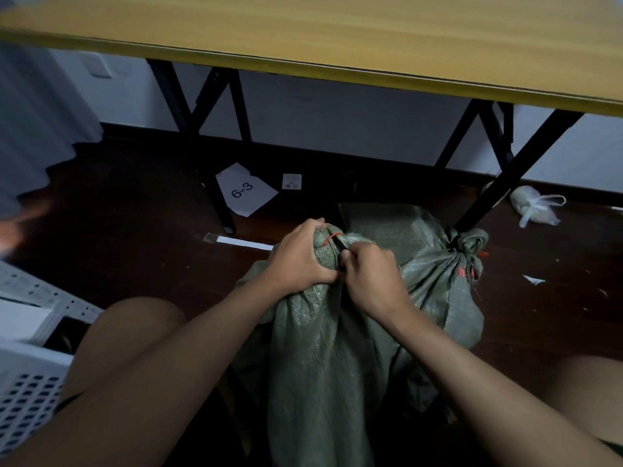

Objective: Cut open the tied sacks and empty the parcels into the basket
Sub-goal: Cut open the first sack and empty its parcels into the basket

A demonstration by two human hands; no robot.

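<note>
White perforated basket [30, 392] at far left of the near sack, cut off by the frame edge; contents not clear, only a pale flat shape inside. Beyond it on the dark floor, a sheet marked "6-3" [245, 189] and a white strip [244, 243], both left of the near sack's neck.

Left hand [300, 257] clenched round the bunched neck of the near green sack [323, 348], just below its red tie [331, 238]. Right hand [369, 278] closed on a thin dark tool [342, 248], tip at the tie; kind of tool hard to make out, most of it hidden by the fingers. Sack upright between the knees, contents hidden.

Behind and right of the near sack, touching it, a second green sack [435, 264], knotted top by a black table leg [505, 183]. Further right, a small knotted clear bag [534, 207], filling unclear.
</note>
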